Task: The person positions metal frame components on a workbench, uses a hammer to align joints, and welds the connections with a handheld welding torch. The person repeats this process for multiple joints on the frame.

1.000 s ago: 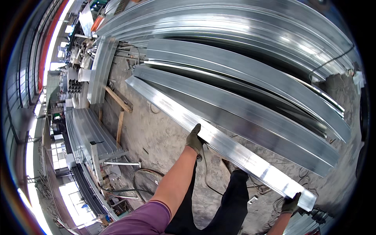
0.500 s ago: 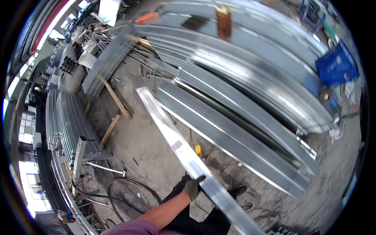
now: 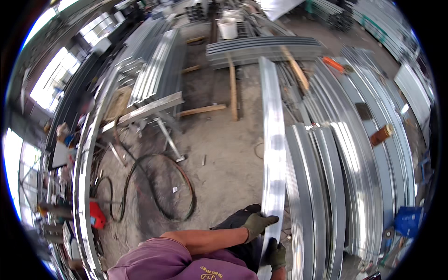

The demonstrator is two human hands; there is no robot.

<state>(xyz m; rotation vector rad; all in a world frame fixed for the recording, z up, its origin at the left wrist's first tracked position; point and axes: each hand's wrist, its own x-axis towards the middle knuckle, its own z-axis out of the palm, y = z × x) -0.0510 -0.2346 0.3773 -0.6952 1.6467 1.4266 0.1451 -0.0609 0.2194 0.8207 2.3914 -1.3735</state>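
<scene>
A long, shiny metal profile (image 3: 273, 140) runs away from my body, its far end near the stacked profiles. My left hand (image 3: 257, 226), in an olive work glove, closes round the profile's left side with fingers reaching over its upper face. Closer to me, my right hand (image 3: 277, 255), gloved alike, grips the same profile at its right edge; part of that hand is blurred. Right beside the held profile lies a row of grey metal channels (image 3: 301, 186), parallel to it.
A ribbed metal stack (image 3: 261, 51) lies crosswise ahead, near a wooden batten (image 3: 233, 91). Left are another profile stack (image 3: 154, 70), a metal stand (image 3: 144, 111) and a looped hose (image 3: 191, 196) on the floor. A brown cylinder (image 3: 381, 134) and blue bag (image 3: 409, 221) are at right.
My view has turned left, and the held profile now points nearly straight ahead instead of slanting far left. My right hand has come into view on it; my left hand keeps hold.
</scene>
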